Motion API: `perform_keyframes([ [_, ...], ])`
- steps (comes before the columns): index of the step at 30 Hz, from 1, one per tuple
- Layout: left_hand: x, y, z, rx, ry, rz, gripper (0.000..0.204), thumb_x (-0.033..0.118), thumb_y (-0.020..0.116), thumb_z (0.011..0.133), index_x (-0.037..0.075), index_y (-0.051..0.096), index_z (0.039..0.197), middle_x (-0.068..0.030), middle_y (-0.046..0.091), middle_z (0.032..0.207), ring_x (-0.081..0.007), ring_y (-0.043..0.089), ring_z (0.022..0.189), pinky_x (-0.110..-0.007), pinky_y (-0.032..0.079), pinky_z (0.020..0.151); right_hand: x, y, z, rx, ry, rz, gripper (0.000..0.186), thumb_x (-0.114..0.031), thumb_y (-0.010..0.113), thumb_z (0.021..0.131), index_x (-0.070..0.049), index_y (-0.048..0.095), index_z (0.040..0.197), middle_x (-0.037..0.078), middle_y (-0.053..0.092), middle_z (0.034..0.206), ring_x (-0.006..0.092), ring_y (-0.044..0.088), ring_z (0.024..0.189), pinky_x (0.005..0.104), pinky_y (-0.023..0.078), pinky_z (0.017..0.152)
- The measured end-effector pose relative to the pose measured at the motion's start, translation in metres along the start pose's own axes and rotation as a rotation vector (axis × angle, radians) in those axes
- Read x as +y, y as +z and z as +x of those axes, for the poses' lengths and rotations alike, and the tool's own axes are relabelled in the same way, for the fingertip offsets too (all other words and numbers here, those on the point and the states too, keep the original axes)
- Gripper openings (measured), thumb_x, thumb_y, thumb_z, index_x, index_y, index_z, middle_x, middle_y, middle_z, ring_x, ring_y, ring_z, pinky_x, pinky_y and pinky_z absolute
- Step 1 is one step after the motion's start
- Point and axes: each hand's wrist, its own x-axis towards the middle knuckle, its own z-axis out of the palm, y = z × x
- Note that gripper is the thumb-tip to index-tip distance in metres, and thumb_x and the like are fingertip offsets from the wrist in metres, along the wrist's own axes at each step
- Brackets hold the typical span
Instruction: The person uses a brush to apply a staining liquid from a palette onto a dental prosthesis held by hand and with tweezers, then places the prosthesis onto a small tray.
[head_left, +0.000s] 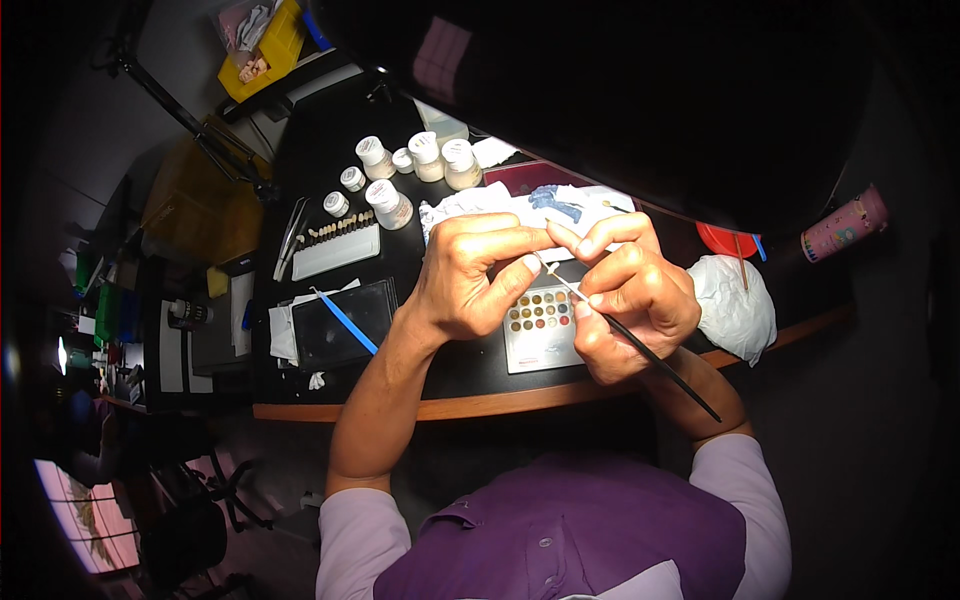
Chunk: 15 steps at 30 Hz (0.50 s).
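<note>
A clear, flat rectangular palette point(541, 356) with rows of small round wells in brown, yellow, reddish and pale tones lies on the black table, and both hands work just above its far edge. The left hand point(478, 275) is curled, thumb and forefinger nearly closed, apparently pinching a tiny pale piece point(551, 268); the fingers partly hide the contact. The right hand point(638, 298) is bent around a slim brush point(650, 354) with a black handle and silvery collar, gripped low near the collar, its tail slanting down to the right of the palette. That low grip probably favours fine control, and the fingertips of both hands come together above the palette, likely steadying one another. The wells lie directly beneath, perhaps so the brush has little way to travel. Crumpled white cloth point(470, 204) sits just beyond the palette, probably kept near for wiping. White-lidded jars point(389, 204) stand upright farther beyond and to its left, seemingly out of the elbows' way.

The piece looks whitish, small and irregular; its exact shape is too small to tell. The brush is straight, its tip close to the piece; whether they touch is unclear.
</note>
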Motion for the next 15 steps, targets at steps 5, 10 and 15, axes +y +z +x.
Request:
perform_keyframes([
  [5, 0.006, -0.003, 0.002, -0.027, -0.05, 0.008, 0.029, 0.01, 0.066, 0.078, 0.001, 0.078, 0.103, -0.0148, 0.071, 0.078, -0.0252, 0.064, 0.064, -0.035, 0.05, 0.063, 0.0, -0.001, -0.002, -0.018, 0.002, -0.034, 0.024, 0.01, 0.062, 0.059, -0.005, 0.052, 0.075, 0.007, 0.059, 0.07, 0.0286, 0.063, 0.086, 0.0403, 0.059, 0.078],
  [10, 0.009, -0.005, 0.004, -0.038, -0.082, -0.023, 0.029, 0.011, 0.065, 0.078, 0.0, 0.078, 0.102, -0.0155, 0.072, 0.079, -0.0254, 0.064, 0.065, -0.035, 0.05, 0.064, -0.001, -0.003, -0.002, -0.022, 0.0, -0.019, 0.024, 0.009, 0.062, 0.059, -0.005, 0.053, 0.076, 0.006, 0.059, 0.071, 0.0286, 0.063, 0.086, 0.0361, 0.054, 0.073],
  [15, 0.009, -0.006, 0.004, -0.06, -0.048, 0.004, 0.031, 0.011, 0.065, 0.078, -0.001, 0.078, 0.103, -0.0163, 0.072, 0.08, -0.0257, 0.065, 0.066, -0.035, 0.05, 0.064, 0.002, -0.003, -0.005, 0.004, -0.005, 0.016, 0.024, 0.009, 0.062, 0.059, -0.006, 0.053, 0.076, 0.006, 0.059, 0.072, 0.0285, 0.063, 0.085, 0.0353, 0.051, 0.072],
])
